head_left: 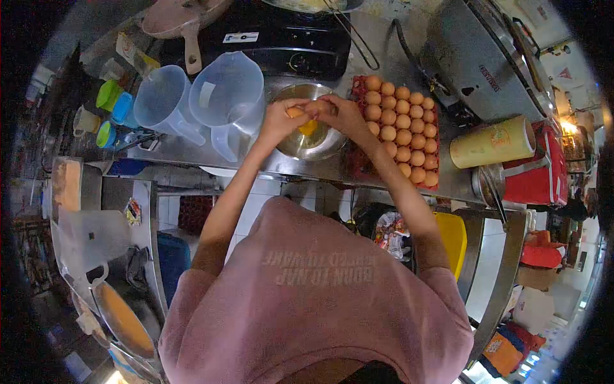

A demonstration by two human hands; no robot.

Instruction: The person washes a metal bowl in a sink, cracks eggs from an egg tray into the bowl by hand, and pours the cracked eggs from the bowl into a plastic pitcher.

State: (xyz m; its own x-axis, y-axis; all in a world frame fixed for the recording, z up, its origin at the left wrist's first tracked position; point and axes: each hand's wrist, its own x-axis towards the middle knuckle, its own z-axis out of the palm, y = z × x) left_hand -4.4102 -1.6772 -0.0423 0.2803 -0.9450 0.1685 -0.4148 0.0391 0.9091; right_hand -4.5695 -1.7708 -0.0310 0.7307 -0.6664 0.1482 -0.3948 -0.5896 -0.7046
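Brown eggshell [315, 108] is pinched between the curled fingers of the left hand [279, 123] and the right hand [346, 118], held close together over the steel bowl [321, 151] on the metal table [457, 182]. An orange yolk [308, 128] shows just below them; whether it hangs in the air or lies in the bowl, I cannot tell. Squeezing the thin shell too hard could crumble it and drop chips into the egg, and a jagged edge could tear the yolk if it dragged across it. Should the hands drift toward the near rim, white could dribble onto the table. Beside the bowl, the red tray [359, 160] of loose eggs [403, 137] sits partly beneath the right forearm [400, 182]; an elbow dropped low might crack or nudge one. On the other side, the handle of the clear plastic jug [228, 89] juts toward the left forearm [240, 185], so a careless sideways sweep could catch it and knock the jug askew. Wet, slick fingers would make any grip less sure.
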